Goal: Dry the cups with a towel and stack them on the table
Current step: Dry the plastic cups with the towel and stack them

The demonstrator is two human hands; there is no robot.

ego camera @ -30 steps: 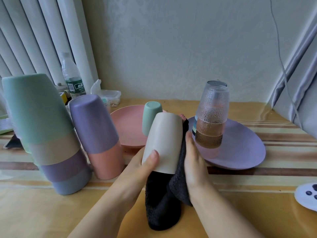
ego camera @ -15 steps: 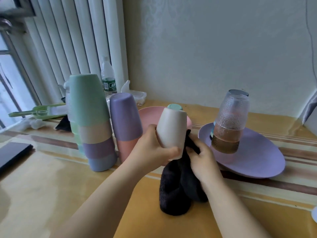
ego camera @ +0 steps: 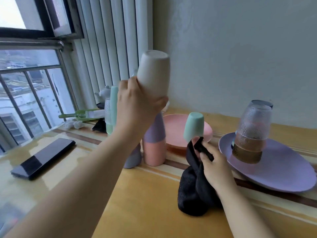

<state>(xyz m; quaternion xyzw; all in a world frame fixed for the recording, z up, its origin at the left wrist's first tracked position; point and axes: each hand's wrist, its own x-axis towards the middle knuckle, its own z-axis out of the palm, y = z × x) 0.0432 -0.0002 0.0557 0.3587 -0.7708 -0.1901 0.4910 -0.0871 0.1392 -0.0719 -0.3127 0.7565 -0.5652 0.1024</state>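
Beige cup (ego camera: 153, 76): held upside down in the air, its bottom facing up, above the stacks of cups near the window
Left hand (ego camera: 135, 107): raised, fingers and thumb wrapped around the lower, open end of the beige cup
Right hand (ego camera: 214, 166): low over the table, fingers curled around the black towel
Black towel (ego camera: 193, 189): bunched, one end pinched between the right fingers, the lower part lies on the yellow table (ego camera: 145, 203)
Purple and pink stack (ego camera: 154, 143): a purple cup upside down over a pink cup, standing on the table under the left hand
Taller stack (ego camera: 111, 110): mostly hidden behind the left arm; a mint green cup on top and a bluish cup at the bottom are visible
Small mint cup (ego camera: 193, 126): upside down on the pink plate (ego camera: 173, 133)
Glass cups (ego camera: 252, 131): clear, textured, upside down, standing on the purple plate (ego camera: 283, 172) at the right
Phone (ego camera: 42, 158): dark, flat on the table at the left, well apart from the cups
Background: window with bars at the left, white vertical blinds behind the stacks
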